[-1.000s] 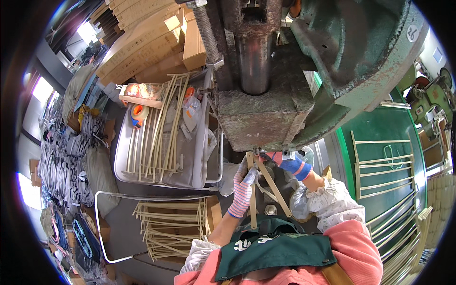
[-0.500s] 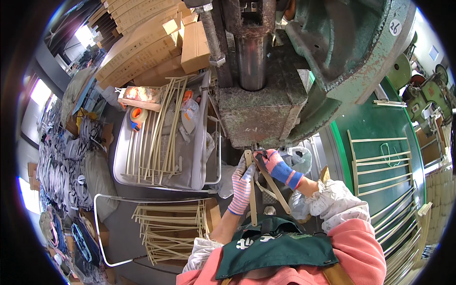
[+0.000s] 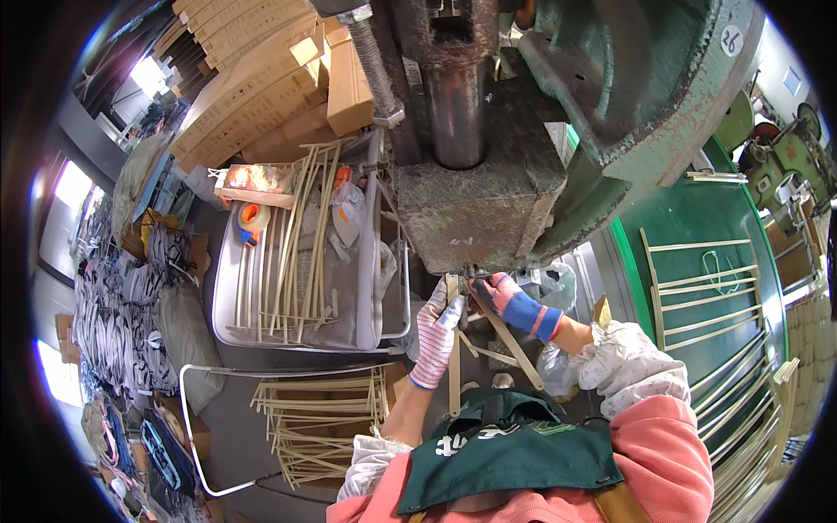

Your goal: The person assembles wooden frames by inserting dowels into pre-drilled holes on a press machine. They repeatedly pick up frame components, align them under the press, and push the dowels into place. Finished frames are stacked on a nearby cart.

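Both of my gloved hands meet just under the heavy block of a press (image 3: 475, 222). My left hand (image 3: 436, 336), in a pink and white striped glove, is closed on a long flat pale slat (image 3: 454, 375) that runs down toward my apron. My right hand (image 3: 514, 301), in a pink and blue glove, is closed at the upper end of a second pale slat (image 3: 516, 350) slanting down to the right. The slats' upper ends come close together beneath the block, where fingers partly hide them. Shorter pale strips (image 3: 497, 356) cross behind.
At left stands a light tray (image 3: 349, 322) with thin strips, a tape roll (image 3: 253, 214) and a small box (image 3: 257, 180). A stack of slats (image 3: 327, 418) lies below it. To the right, a slatted frame (image 3: 706, 292) rests on a green table (image 3: 697, 196). Cardboard boxes (image 3: 253, 96) fill the back left.
The lower ends of the two slats have spread slightly farther apart. My hands stay beneath the press block, shifted only a little; the whole view has moved slightly.
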